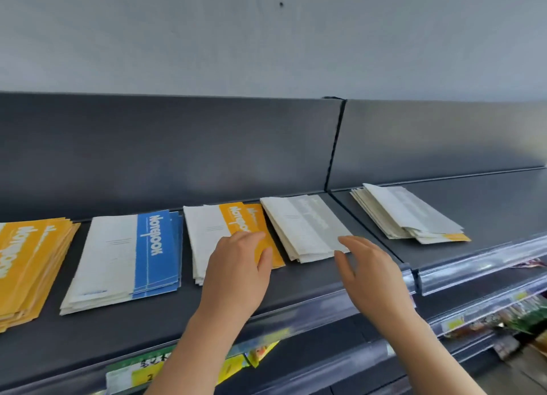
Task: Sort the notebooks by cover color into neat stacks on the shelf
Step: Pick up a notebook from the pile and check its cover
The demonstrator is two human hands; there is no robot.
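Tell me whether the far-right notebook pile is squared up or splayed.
Splayed: the far-right pile has staggered edges, and an orange cover sticks out beneath its near right corner.

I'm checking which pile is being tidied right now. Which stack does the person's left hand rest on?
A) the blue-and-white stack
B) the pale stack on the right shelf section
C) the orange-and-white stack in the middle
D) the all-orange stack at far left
C: the left hand lies with its fingers on the orange cover of the orange-and-white stack, which sits between the blue-and-white stack and a pale grey stack.
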